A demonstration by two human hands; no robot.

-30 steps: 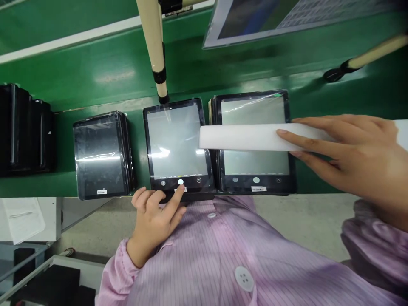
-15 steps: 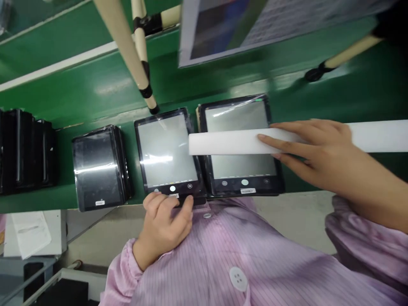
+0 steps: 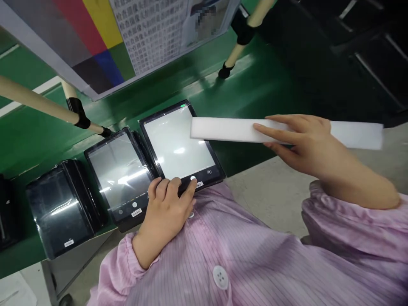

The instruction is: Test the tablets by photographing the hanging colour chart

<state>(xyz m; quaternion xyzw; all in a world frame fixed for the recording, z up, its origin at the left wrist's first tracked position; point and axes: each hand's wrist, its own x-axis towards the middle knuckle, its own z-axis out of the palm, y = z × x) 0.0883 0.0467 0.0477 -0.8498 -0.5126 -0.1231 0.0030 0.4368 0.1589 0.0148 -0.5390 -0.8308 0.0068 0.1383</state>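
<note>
Three black tablets lie side by side on the green bench. The right tablet and the middle tablet have lit grey screens. The left tablet is dark and sits on a stack. My left hand is curled, with its index fingertip on the white round button at the bottom of the right tablet's screen. My right hand holds a long white foam strip flat above the bench, its left end over the right tablet's upper right corner.
A colour test chart board hangs above the bench on cream tube legs. More dark devices stand at the far left. The grey floor shows beyond the bench edge. My pink striped smock fills the bottom.
The view has swung right and tilted. My left fingertip went from the middle tablet's button to the right tablet's button. The foam strip shifted right, off most of the right tablet's screen.
</note>
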